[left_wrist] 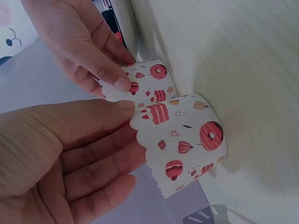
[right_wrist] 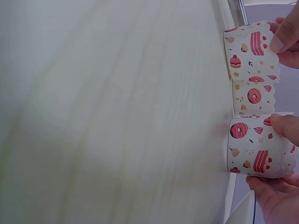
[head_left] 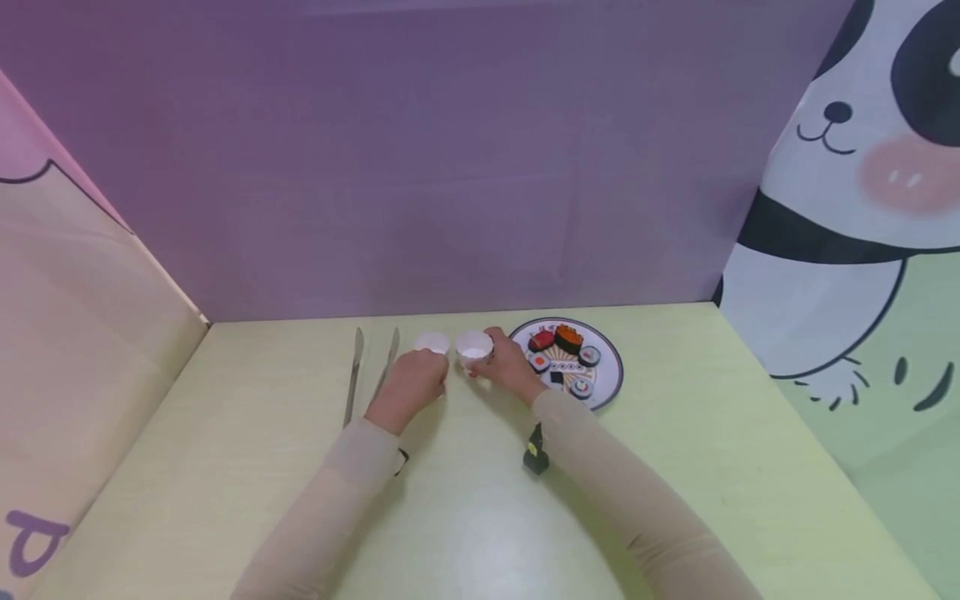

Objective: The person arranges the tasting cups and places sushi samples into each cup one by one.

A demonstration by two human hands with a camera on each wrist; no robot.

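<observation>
My left hand [head_left: 408, 379] pinches the scalloped rim of a white paper baking cup [left_wrist: 187, 140] between thumb and fingers. Red cakes and donuts are printed on the cup, which stands upright on the table. To its right, my right hand [head_left: 513, 367] grips a matching baking cup [head_left: 474, 343], thumb on one side and fingers on the other. The right wrist view shows a third baking cup [right_wrist: 254, 97] farther back, partly covered by the two held ones.
Two table knives [head_left: 352, 375] lie side by side left of my left hand, partly behind my arm. A round plate [head_left: 613, 371] with a sushi picture and dark rim lies just right of my right hand. A purple backdrop [head_left: 450, 208] stands along the table's far edge.
</observation>
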